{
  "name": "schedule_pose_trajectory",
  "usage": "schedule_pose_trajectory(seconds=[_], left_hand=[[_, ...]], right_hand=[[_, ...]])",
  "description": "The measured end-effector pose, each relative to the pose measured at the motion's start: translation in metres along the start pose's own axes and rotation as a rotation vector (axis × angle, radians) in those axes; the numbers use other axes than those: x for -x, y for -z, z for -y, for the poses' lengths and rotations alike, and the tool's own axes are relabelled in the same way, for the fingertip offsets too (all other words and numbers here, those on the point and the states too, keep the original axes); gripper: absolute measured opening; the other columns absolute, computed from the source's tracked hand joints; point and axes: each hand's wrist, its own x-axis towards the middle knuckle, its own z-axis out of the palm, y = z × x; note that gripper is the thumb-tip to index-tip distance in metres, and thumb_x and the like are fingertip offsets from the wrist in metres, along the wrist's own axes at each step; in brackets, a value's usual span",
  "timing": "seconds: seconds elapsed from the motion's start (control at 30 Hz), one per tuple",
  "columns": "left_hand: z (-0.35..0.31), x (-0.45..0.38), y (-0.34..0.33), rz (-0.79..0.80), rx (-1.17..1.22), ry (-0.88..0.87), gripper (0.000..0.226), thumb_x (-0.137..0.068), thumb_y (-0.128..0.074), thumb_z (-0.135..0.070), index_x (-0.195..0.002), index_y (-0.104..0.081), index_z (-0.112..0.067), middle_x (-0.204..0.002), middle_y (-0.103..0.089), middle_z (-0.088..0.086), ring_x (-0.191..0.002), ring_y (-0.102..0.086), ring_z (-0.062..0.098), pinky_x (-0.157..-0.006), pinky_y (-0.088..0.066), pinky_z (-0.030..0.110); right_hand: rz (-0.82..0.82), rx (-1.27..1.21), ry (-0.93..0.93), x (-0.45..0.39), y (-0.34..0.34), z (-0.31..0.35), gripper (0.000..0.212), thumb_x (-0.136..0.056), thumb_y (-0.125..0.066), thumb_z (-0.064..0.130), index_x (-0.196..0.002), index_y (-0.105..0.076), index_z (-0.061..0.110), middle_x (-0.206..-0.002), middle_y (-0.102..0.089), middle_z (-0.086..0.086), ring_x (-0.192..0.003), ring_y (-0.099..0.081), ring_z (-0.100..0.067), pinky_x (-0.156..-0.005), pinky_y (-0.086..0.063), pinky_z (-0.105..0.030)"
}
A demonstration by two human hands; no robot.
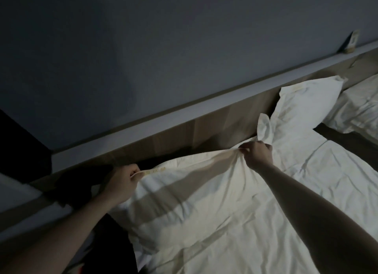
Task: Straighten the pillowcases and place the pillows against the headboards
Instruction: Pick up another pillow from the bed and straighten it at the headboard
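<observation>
A white pillow [184, 191] in a creased pillowcase lies on the bed near the wooden headboard [214, 128]. My left hand [122, 181] grips the pillowcase's far left corner. My right hand [257, 155] pinches its far right edge, and a loose flap of cloth sticks up just beyond the fingers. The case's top edge is stretched taut between both hands. A second white pillow [306, 103] leans against the headboard to the right.
A third pillow [360, 110] lies on a neighbouring bed at far right, past a dark gap. A white duvet [306, 191] covers this bed. A ledge [184, 112] tops the headboard, with a small card [208, 42] on it. The room is dim.
</observation>
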Motion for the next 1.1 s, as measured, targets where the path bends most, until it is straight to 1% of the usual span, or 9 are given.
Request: schedule_pose_trajectory(seconds=[0.2,0.33,0.47,0.63,0.7,0.8,0.93,1.0,1.1], left_hand=[[0.013,-0.011,-0.021,-0.369,0.063,0.023,0.023,-0.084,-0.078,-0.015,-0.102,-0.067,-0.024,-0.097,-0.067,-0.005,-0.09,-0.062,0.02,-0.081,-0.052,0.037],[0.052,0.027,-0.08,-0.21,0.264,0.244,0.035,-0.077,-0.084,-0.024,-0.107,-0.068,-0.018,-0.101,-0.07,0.001,-0.094,-0.069,0.024,-0.085,-0.055,0.039],[0.097,0.023,-0.12,-0.048,0.47,0.618,0.08,-0.045,-0.072,-0.062,-0.106,-0.063,-0.012,-0.106,-0.067,0.008,-0.103,-0.065,0.029,-0.089,-0.052,0.042],[0.153,-0.036,-0.165,-0.079,0.677,0.716,0.102,-0.027,-0.093,-0.069,-0.108,-0.067,-0.013,-0.109,-0.073,0.0,-0.104,-0.07,0.026,-0.095,-0.057,0.045],[0.145,-0.054,-0.17,-0.101,0.765,0.706,0.102,-0.036,-0.098,-0.058,-0.121,-0.063,-0.014,-0.109,-0.073,0.004,-0.094,-0.072,0.027,-0.079,-0.062,0.042],[0.088,-0.061,-0.147,-0.074,0.793,0.711,0.056,-0.063,-0.099,-0.03,-0.105,-0.066,-0.014,-0.075,-0.071,0.01,-0.052,-0.059,0.018,-0.039,-0.044,0.024],[0.088,-0.07,-0.161,-0.101,0.707,0.731,0.039,-0.077,-0.09,-0.04,-0.065,-0.068,-0.01,-0.048,-0.06,0.004,-0.035,-0.048,0.011,-0.037,-0.035,0.02],[0.095,-0.073,-0.168,-0.18,0.745,0.738,0.035,-0.083,-0.085,-0.038,-0.076,-0.07,-0.008,-0.064,-0.066,0.007,-0.052,-0.058,0.017,-0.051,-0.043,0.023],[0.093,-0.073,-0.163,-0.174,0.912,0.742,0.057,-0.098,-0.068,-0.034,-0.125,-0.061,0.015,-0.115,-0.067,0.022,-0.108,-0.065,0.031,-0.089,-0.045,0.032]], right_hand=[[0.004,-0.226,-0.065,-0.029,-0.044,0.046,0.026,-0.097,-0.057,0.028,-0.12,-0.067,0.023,-0.127,-0.065,-0.009,-0.119,-0.054,-0.04,-0.101,-0.047,-0.051],[0.153,-0.35,-0.155,-0.007,-0.094,0.03,0.049,-0.094,-0.069,0.029,-0.135,-0.053,0.008,-0.135,-0.057,-0.019,-0.128,-0.051,-0.041,-0.111,-0.036,-0.046],[0.236,-0.385,-0.335,-0.016,-0.121,0.009,0.067,-0.091,-0.071,0.037,-0.144,-0.041,0.01,-0.146,-0.046,-0.026,-0.129,-0.051,-0.048,-0.111,-0.038,-0.052],[0.178,-0.285,-0.094,-0.051,-0.133,0.027,0.082,-0.088,-0.075,0.039,-0.154,-0.032,0.015,-0.158,-0.033,-0.013,-0.129,-0.054,-0.043,-0.104,-0.046,-0.051],[0.216,-0.208,0.048,-0.067,-0.14,0.038,0.089,-0.089,-0.075,0.04,-0.159,-0.026,0.014,-0.164,-0.027,-0.008,-0.138,-0.049,-0.035,-0.103,-0.048,-0.048],[0.305,-0.093,0.134,-0.087,-0.155,0.051,0.093,-0.091,-0.071,0.044,-0.162,-0.018,0.016,-0.169,-0.02,-0.003,-0.149,-0.038,-0.028,-0.109,-0.044,-0.045],[0.432,-0.052,0.126,-0.095,-0.178,0.058,0.091,-0.089,-0.059,0.061,-0.161,-0.021,0.02,-0.164,-0.034,-0.008,-0.139,-0.05,-0.034,-0.105,-0.048,-0.046],[0.445,-0.069,0.085,-0.089,-0.186,0.057,0.078,-0.089,-0.054,0.059,-0.157,-0.029,0.028,-0.151,-0.052,-0.012,-0.128,-0.059,-0.037,-0.096,-0.05,-0.044],[0.449,-0.008,0.051,-0.089,-0.193,0.052,0.047,-0.093,-0.053,0.05,-0.137,-0.049,0.034,-0.128,-0.07,-0.01,-0.115,-0.067,-0.035,-0.089,-0.053,-0.04]])
